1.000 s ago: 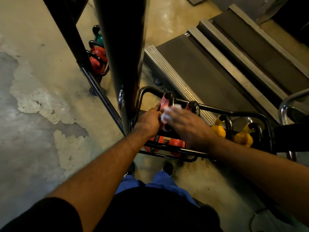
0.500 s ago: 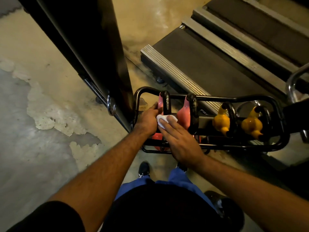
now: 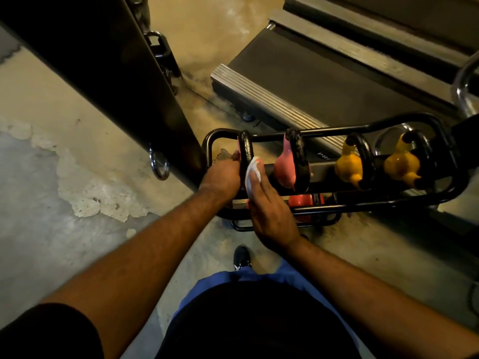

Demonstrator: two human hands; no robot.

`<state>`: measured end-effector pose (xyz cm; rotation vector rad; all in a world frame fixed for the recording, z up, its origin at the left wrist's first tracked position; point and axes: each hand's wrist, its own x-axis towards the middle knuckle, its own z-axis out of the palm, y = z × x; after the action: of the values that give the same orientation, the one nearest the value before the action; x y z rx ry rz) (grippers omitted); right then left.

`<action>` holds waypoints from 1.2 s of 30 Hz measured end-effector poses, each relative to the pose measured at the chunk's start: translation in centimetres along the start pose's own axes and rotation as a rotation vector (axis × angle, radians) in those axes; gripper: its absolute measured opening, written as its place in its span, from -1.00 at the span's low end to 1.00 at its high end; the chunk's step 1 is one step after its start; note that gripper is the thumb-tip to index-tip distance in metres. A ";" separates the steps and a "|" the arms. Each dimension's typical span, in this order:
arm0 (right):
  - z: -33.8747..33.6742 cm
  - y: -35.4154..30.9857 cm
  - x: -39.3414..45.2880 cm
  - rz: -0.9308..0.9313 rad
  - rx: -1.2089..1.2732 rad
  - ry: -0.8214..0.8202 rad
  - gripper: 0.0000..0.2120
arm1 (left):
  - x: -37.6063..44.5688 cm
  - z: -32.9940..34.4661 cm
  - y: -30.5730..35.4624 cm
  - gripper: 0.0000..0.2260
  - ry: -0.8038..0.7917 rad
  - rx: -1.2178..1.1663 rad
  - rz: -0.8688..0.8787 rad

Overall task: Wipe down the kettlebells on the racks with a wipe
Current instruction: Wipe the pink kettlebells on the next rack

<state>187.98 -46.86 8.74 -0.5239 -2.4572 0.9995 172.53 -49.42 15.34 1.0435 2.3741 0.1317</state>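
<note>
We press the white wipe (image 3: 252, 174) against the right side of the leftmost pink kettlebell (image 3: 245, 154), which sits at the left end of the upper tier of the black rack (image 3: 440, 193). Our right hand (image 3: 269, 216) lies over the wipe with fingers nearly straight and flat on it. Our left hand (image 3: 221, 176) steadies the same kettlebell from its left side; its fingers curl toward the bell, though we cannot tell how far they wrap around it.

On the same tier, to the right, stand a second pink kettlebell (image 3: 286, 168) and two yellow kettlebells (image 3: 348, 165) (image 3: 400, 164), each with a black handle. A red kettlebell (image 3: 304, 200) shows on the lower tier, partly hidden by rails and our right hand.

A wide black upright post (image 3: 116, 81) rises just left of the rack, crowding our left arm. A treadmill deck (image 3: 311, 81) lies right behind the rack. The concrete floor (image 3: 51, 203) shows peeling patches at left. Below, we see blue trousers (image 3: 207, 288) and one dark shoe (image 3: 241, 256).
</note>
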 end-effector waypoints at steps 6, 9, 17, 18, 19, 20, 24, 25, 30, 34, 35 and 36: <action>1.1 -0.8 -2.4 0.120 0.066 -0.046 -0.29 | -0.5 -0.1 -0.3 -0.81 -0.006 0.076 0.056; 0.7 -1.7 -0.2 0.166 0.125 0.000 -0.30 | -0.6 0.3 -0.8 -0.79 -0.003 -0.004 0.072; 0.0 -1.8 2.9 0.079 0.127 -0.014 -0.30 | -0.5 0.8 -1.1 -0.78 0.039 -0.095 0.057; 0.0 -1.6 3.8 0.086 0.138 0.003 -0.32 | -0.5 0.8 -1.1 -0.76 0.037 -0.059 0.082; -0.1 -1.4 5.0 0.098 0.149 0.015 -0.34 | -0.5 0.8 -1.1 -0.74 0.027 -0.028 0.102; -0.3 -1.3 6.3 0.109 0.161 0.021 -0.36 | -0.6 0.7 -1.2 -0.75 0.016 -0.025 0.108; -0.8 -0.8 8.6 0.202 0.284 0.036 -0.42 | -0.7 0.2 -1.1 -0.79 -0.020 -0.064 0.106; -0.8 -0.8 8.7 0.226 0.332 0.033 -0.43 | -0.6 0.1 -1.2 -0.77 -0.024 -0.061 0.111; -0.9 -0.7 11.2 0.407 0.614 0.075 -0.43 | -0.4 0.0 -1.0 -0.71 -0.025 -0.051 0.110; -0.3 -0.5 8.2 0.346 0.616 0.017 -0.39 | -0.4 0.5 -0.9 -0.69 0.002 -0.120 0.058; -0.1 -0.2 7.5 0.335 0.610 0.004 -0.39 | -0.3 0.7 -0.9 -0.70 0.001 -0.109 0.051; -0.2 0.2 7.4 0.330 0.601 0.001 -0.39 | -0.2 0.7 -0.8 -0.71 -0.009 -0.091 0.051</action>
<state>181.89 -43.00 10.56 -0.7195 -1.9500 1.7765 172.43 -50.22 14.59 1.0598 2.3119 0.2509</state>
